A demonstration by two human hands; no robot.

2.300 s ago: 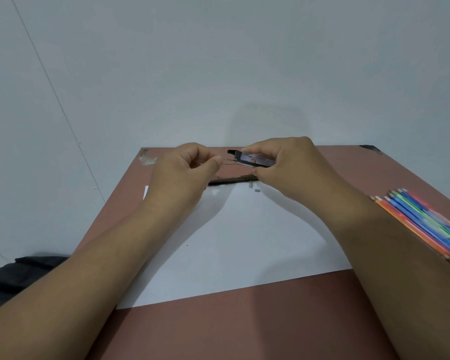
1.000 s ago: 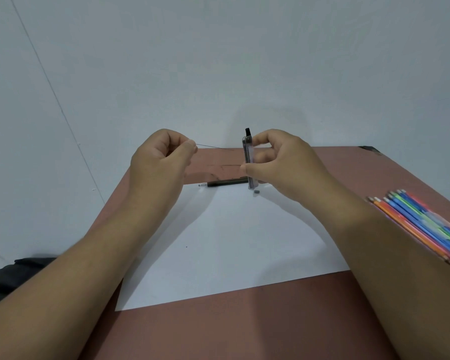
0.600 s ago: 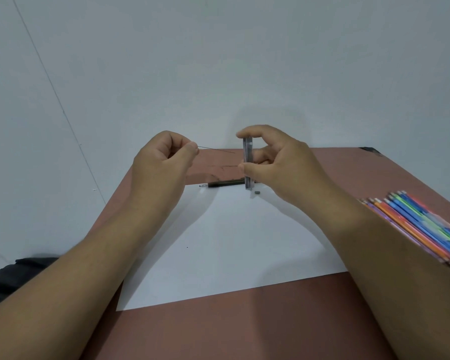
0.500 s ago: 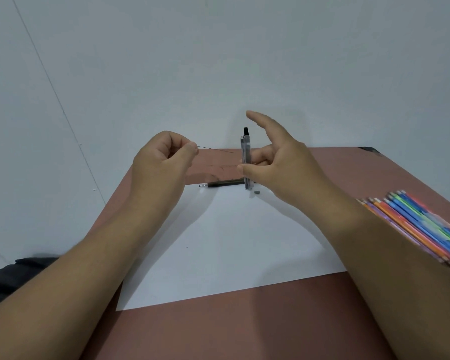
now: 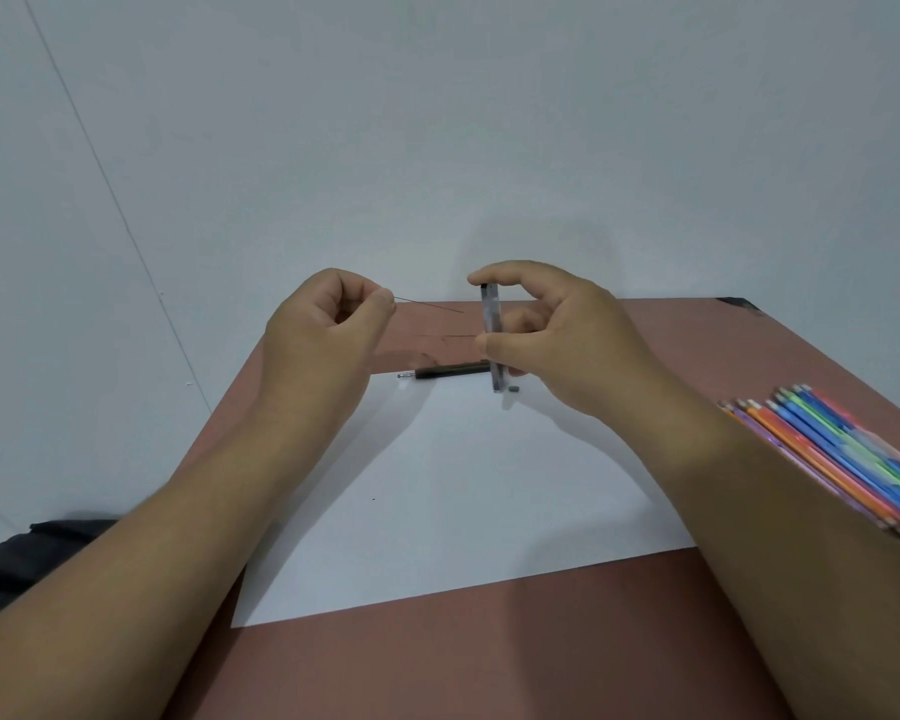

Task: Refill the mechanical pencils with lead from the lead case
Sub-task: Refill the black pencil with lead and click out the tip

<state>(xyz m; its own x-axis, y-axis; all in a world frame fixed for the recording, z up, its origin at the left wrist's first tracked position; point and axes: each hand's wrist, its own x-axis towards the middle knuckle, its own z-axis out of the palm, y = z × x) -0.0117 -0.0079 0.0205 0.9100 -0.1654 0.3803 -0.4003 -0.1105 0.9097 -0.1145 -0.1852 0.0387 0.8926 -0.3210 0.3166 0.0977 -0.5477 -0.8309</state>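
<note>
— So, what is the left hand (image 5: 323, 335) holding?
— One thin lead (image 5: 430, 305), pinched between thumb and forefinger, its free end pointing toward the lead case (image 5: 491, 324).
— And the case?
— Upright in the right hand (image 5: 557, 335), thumb against its side, index finger curled over its top, above the far edge of the white sheet (image 5: 453, 491).
— Where is the pencil?
— A black mechanical pencil (image 5: 450, 371) lies across the sheet's far edge on the brown table (image 5: 437, 662), a small grey piece (image 5: 514, 389) beside the case's lower end. Coloured pencils (image 5: 842, 454) lie bunched at the right.
</note>
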